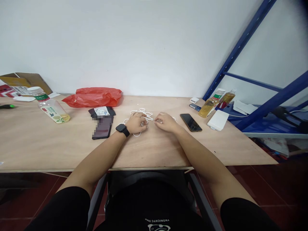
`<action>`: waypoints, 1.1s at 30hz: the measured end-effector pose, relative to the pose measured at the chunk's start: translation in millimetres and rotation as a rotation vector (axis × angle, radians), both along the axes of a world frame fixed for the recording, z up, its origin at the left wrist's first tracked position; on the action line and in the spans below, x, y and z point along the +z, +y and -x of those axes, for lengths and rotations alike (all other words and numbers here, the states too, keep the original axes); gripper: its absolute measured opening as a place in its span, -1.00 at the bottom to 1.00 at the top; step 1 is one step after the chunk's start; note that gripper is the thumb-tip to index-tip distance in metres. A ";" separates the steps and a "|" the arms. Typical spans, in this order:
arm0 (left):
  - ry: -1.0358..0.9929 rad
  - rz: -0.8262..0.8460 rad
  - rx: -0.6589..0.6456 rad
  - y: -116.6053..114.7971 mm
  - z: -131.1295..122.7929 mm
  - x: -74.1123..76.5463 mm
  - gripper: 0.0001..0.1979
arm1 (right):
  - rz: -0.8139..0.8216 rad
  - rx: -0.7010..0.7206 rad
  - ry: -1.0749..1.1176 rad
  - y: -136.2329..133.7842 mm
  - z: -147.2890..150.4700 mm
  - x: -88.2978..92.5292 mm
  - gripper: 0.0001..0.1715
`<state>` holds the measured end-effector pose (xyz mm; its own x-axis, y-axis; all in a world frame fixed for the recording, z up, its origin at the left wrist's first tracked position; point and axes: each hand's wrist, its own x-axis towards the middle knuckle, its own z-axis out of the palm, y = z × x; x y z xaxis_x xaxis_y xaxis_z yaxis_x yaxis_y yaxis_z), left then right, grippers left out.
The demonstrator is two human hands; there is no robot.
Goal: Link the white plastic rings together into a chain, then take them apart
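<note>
Several small white rings [143, 113] lie in a loose cluster on the wooden table [48, 144]. My left hand [136, 123], with a black smartwatch on the wrist, rests curled at the cluster's near edge and pinches a white ring. My right hand [165, 122] lies just to its right, fingers bent inward and closed toward the left hand's fingertips. What the right fingers grip is too small to make out.
A black phone [191, 122] and a white power bank [218, 120] lie right of my hands, two yellow drink bottles [211, 104] behind. Left: a dark pouch [103, 123], red plastic bag [93, 97], lying bottle [50, 108], cardboard box [24, 81]. Blue shelving [264, 102] stands right.
</note>
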<state>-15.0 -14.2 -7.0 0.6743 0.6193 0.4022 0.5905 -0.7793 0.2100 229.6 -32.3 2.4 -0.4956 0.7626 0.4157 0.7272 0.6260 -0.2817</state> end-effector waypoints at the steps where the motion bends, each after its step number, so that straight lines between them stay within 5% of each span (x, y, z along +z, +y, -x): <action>1: 0.017 -0.002 -0.003 -1.3 0.0 0.6 -0.84 | 0.007 0.026 0.015 -1.7 4.2 -0.3 -0.84; 11: -0.014 -0.023 -0.029 -1.0 -2.5 0.2 -0.86 | 0.094 0.095 0.053 -15.0 23.4 -3.1 -0.76; 23: -0.132 -0.004 -0.150 -8.9 -6.8 8.8 -0.74 | 0.006 0.057 0.215 -16.5 22.4 0.2 -0.75; 33: -0.181 -0.023 -0.047 -3.6 -7.1 -1.6 -0.50 | -0.103 0.097 0.334 -16.5 24.9 -2.1 -0.78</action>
